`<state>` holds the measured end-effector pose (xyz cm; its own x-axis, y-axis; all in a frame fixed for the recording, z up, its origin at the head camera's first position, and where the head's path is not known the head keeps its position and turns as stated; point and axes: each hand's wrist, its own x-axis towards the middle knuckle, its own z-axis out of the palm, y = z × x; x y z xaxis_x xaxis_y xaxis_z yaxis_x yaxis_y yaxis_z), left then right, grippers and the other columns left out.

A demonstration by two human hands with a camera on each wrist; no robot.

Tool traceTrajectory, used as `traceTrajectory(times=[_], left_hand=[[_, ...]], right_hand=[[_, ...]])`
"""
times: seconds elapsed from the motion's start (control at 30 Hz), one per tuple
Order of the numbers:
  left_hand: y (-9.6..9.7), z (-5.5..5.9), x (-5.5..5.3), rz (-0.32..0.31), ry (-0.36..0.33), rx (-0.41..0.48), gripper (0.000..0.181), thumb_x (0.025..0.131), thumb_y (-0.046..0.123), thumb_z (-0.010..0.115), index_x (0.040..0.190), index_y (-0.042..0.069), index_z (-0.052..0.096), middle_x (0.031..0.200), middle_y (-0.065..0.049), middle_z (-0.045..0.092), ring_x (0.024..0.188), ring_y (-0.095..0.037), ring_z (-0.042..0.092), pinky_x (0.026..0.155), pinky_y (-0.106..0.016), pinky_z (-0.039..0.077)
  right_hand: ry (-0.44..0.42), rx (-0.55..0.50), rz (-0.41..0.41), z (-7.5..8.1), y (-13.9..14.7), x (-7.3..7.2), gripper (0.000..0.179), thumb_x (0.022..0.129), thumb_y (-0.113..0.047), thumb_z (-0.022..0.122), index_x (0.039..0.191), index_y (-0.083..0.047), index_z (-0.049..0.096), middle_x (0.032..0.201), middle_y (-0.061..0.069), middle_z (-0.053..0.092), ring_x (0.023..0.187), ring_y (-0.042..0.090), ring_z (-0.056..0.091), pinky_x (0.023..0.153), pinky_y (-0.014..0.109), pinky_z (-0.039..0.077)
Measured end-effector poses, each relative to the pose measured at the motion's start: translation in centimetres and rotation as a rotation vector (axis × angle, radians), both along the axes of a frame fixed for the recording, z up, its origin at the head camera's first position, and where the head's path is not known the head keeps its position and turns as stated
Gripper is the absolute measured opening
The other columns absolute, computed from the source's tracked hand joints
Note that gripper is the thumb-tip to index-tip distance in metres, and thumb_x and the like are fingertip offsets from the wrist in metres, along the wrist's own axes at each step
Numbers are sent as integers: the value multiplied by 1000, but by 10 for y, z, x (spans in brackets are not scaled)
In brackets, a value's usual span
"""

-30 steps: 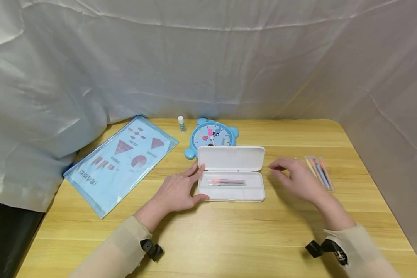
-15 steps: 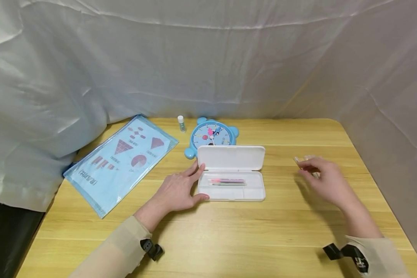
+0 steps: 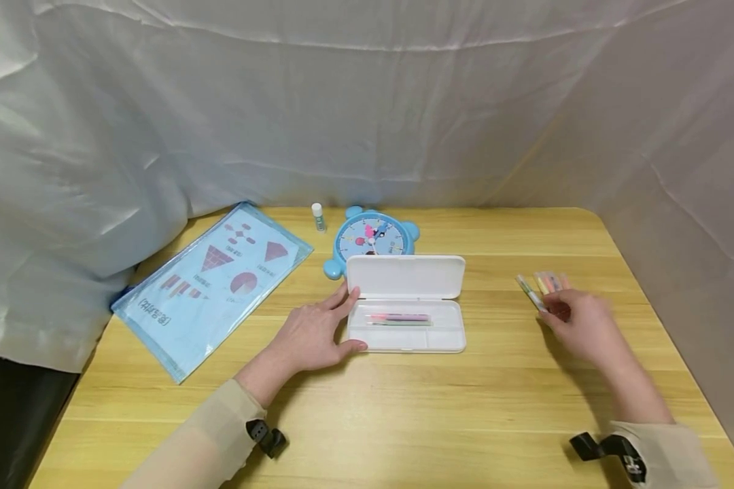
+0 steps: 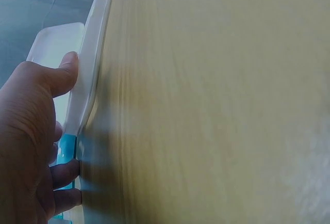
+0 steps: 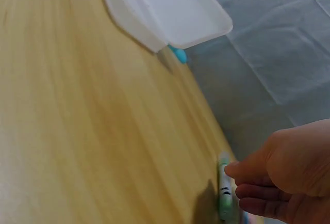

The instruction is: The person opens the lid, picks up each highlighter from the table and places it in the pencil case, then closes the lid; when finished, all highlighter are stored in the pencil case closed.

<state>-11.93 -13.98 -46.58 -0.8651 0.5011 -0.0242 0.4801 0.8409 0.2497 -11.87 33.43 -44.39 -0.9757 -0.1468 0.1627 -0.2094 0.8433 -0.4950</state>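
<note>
A white pencil case (image 3: 446, 339) stands with its lid (image 3: 406, 277) raised. In its tray lie a pink-purple pen (image 3: 404, 317) and a thin green one. My left hand (image 3: 312, 336) rests at the case's left end, thumb at the front corner and index finger by the hinge; the left wrist view shows the thumb against the front wall. Over to the right, my right hand (image 3: 587, 326) pinches a green and white marker (image 5: 225, 188) between thumb and curled fingers, low over the table. More coloured markers (image 3: 548, 282) lie just beyond, partly hidden by that hand.
A blue animal-shaped clock (image 3: 373, 234) lies behind the case, partly covered by the lid. A glue stick (image 3: 318, 217) stands left of it. A blue document folder (image 3: 214, 292) lies at the left. Grey cloth (image 3: 367, 102) hangs along the table's back and sides.
My right hand has moved right from beside the pencil case to the markers, and its fingers have closed on the green one. My left hand stays on the case.
</note>
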Motion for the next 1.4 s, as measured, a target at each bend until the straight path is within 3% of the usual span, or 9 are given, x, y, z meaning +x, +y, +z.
traceTrajectory(times=[0.27, 0.53, 0.67, 0.9, 1.13, 1.4], left_hand=[[-2, -3, 3, 9, -13, -16, 100, 92, 76, 60, 168, 18, 29, 172, -11, 25, 121, -36, 67, 66, -37, 50], [-1, -3, 1, 2, -8, -9, 100, 93, 75, 61, 168, 17, 29, 172, -12, 26, 112, -36, 70, 61, -35, 46], [-2, -3, 2, 3, -10, -7, 100, 93, 75, 61, 168, 17, 30, 171, -12, 26, 110, -36, 70, 61, -35, 46], [-1, -3, 1, -5, -7, -6, 100, 92, 76, 61, 168, 18, 29, 171, -12, 27, 95, -32, 71, 57, -33, 44], [-1, -1, 0, -6, 10, -4, 101, 92, 76, 61, 168, 18, 29, 171, -11, 27, 101, -34, 71, 58, -33, 44], [0, -1, -1, -8, 11, 2, 100, 92, 75, 61, 168, 17, 30, 171, -11, 28, 93, -33, 71, 58, -33, 43]], right_hand=[[-105, 4, -29, -7, -6, -2, 29, 88, 0, 83, 112, 13, 73, 90, 18, 76, 82, 34, 73, 69, 41, 56], [-176, 32, -19, -5, -8, -4, 28, 93, -4, 79, 111, 16, 71, 90, 18, 75, 83, 35, 71, 74, 53, 57], [-196, 39, -15, -7, -8, -4, 27, 94, -5, 78, 110, 15, 71, 89, 17, 74, 83, 35, 71, 73, 53, 56], [-179, 3, -29, -5, -9, -3, 24, 95, -3, 75, 111, 14, 71, 90, 16, 73, 82, 31, 69, 69, 43, 55], [-93, -65, -27, 15, -15, -4, 21, 95, 0, 71, 111, 14, 70, 92, 18, 71, 81, 28, 64, 63, 25, 51], [13, -106, -15, 35, -33, -8, 22, 102, -7, 70, 117, 8, 70, 98, 17, 71, 84, 28, 64, 66, 19, 46]])
